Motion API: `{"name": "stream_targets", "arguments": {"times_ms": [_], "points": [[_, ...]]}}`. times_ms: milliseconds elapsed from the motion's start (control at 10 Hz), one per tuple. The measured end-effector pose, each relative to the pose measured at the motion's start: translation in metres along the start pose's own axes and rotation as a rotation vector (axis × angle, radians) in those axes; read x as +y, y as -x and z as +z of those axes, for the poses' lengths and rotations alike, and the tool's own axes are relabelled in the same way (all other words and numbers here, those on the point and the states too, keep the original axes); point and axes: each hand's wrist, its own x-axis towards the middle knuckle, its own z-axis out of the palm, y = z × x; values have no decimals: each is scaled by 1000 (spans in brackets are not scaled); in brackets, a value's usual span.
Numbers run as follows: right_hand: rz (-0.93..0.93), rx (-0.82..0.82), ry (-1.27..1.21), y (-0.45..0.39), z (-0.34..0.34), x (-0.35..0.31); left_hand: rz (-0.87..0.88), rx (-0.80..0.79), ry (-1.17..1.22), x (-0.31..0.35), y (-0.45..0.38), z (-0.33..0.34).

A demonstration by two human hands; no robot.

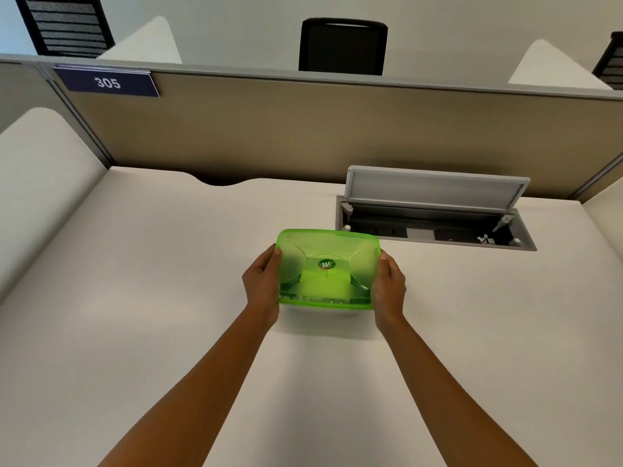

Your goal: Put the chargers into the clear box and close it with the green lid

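Between both hands, translucent green lid [327, 269]

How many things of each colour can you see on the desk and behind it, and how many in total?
Green: 1, the lid, held by the left hand and right hand
Black: 3, the chairs
Grey: 1, the open cable hatch
Dark blue: 1, the sign 305
Total: 6

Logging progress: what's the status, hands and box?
Left hand and right hand grip green lid edges. Lid on box; chargers not discernible. Nothing obstructing on desk.
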Motion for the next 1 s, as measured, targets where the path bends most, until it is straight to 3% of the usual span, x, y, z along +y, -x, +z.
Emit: {"name": "stream_targets", "arguments": {"times_ms": [700, 900, 1000], "points": [[-131, 11, 226, -52, 27, -11, 261, 49, -395, 8, -45, 36], [-182, -15, 308, -49, 25, -18, 428, 36, -749, 15, -41, 31], [-215, -4, 434, -38, 18, -24, 433, -5, -1024, 21, -32, 25]]}}
